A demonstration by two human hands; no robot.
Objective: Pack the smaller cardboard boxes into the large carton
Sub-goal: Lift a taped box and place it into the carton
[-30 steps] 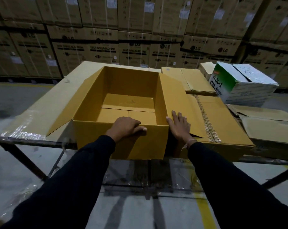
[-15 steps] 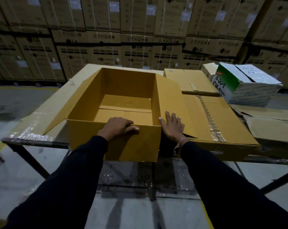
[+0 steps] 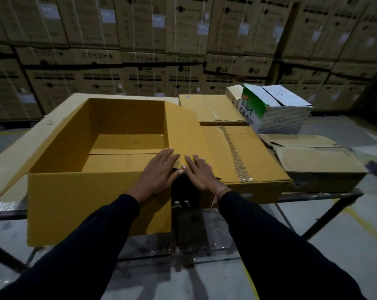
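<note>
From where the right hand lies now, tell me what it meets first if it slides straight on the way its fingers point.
The right hand lies flat on the large carton's right flap, fingers pointing up it. It would probably ride along the flap toward its far edge; depth beyond is unclear.

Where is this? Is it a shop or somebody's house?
Most likely a warehouse. A wall of stacked cartons marked as washing machines fills the background, the floor is bare concrete with yellow painted lines, and an open carton sits on a metal-framed packing table.
</note>
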